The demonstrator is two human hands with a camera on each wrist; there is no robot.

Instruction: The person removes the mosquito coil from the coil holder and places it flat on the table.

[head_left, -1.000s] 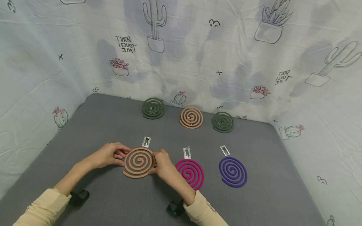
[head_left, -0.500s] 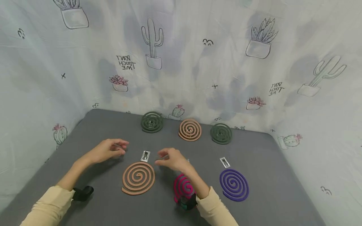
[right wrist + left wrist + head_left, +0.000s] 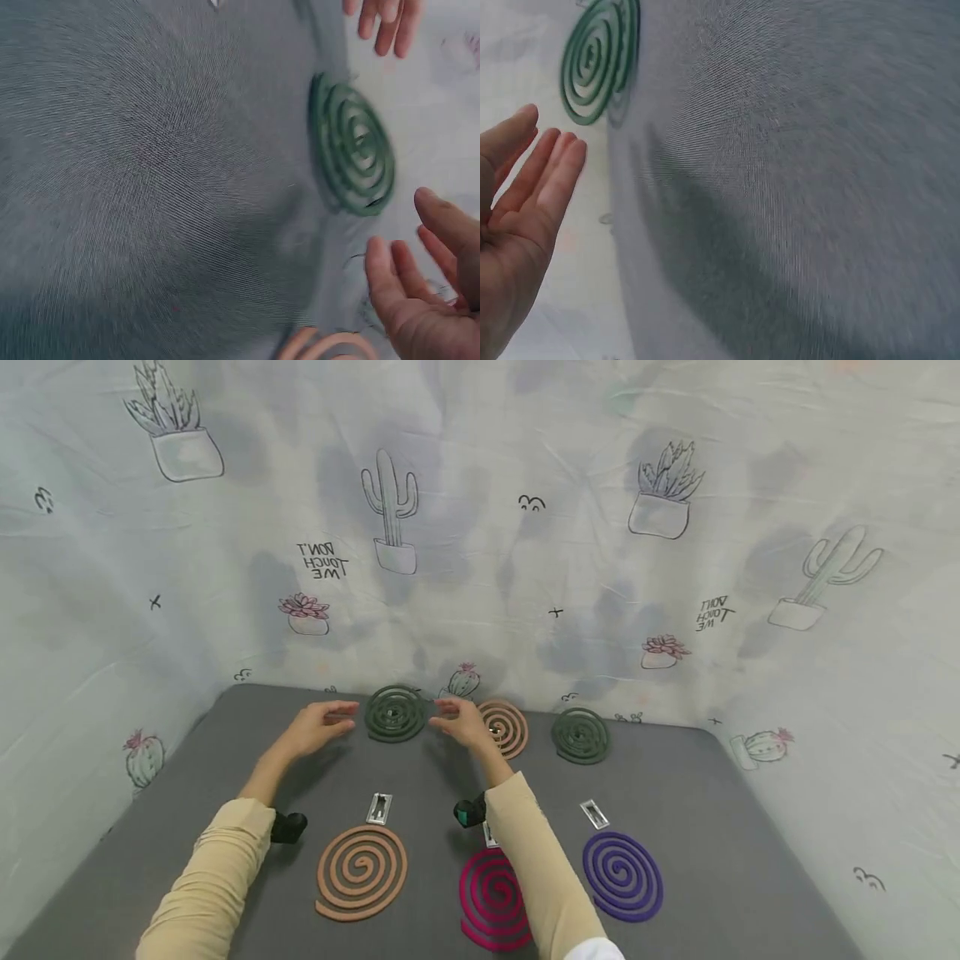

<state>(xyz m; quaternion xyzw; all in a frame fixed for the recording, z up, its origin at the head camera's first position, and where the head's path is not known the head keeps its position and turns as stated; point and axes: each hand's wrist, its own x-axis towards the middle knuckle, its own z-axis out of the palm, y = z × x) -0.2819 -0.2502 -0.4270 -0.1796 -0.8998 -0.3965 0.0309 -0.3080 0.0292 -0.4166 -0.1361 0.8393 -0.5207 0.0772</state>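
A green mosquito coil [image 3: 395,727] lies at the back left of the grey table, a shiny metal bit showing at its centre. My left hand [image 3: 322,728] hovers just left of it, fingers extended and holding nothing. On its other side my right hand [image 3: 462,723] is held with fingers loosely bent and apart from the coil, overlapping part of an orange coil [image 3: 516,732]. Both wrist views show a gap between fingertips and the green coil [image 3: 322,142]. In front, a flat orange coil [image 3: 363,862] lies beneath a small metal stand [image 3: 379,808].
Another green coil [image 3: 581,737] is at the back right. Towards the front lie a pink coil [image 3: 491,887], partly behind my right sleeve [image 3: 536,860], and a purple coil [image 3: 621,870], each with a metal stand [image 3: 595,814] behind it. A printed cloth [image 3: 480,527] hangs behind the table.
Both hands have let go of the front orange coil, which stays flat on the table. They have moved away to either side of the back-left green coil. The head view has tilted up.
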